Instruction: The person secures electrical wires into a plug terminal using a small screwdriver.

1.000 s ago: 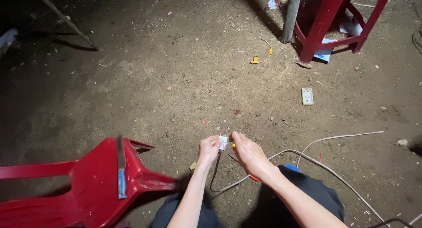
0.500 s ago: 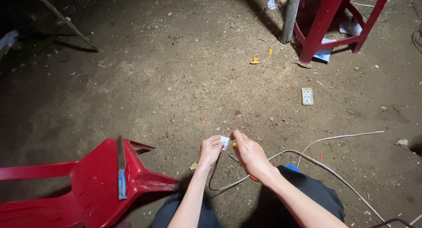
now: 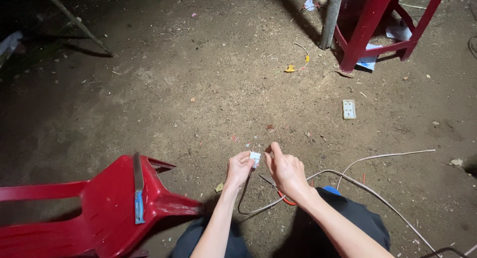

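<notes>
Head view: left hand pinches a small white plug at lower centre, fingers clamped on its body. Right hand is just beside it, fingertips together at the plug's prongs, which stick up. White cable trails to lower right. Looks mid-assembly: plug not closed up. White socket lies untouched at right centre. Knife rests on red chair, lower left.
</notes>
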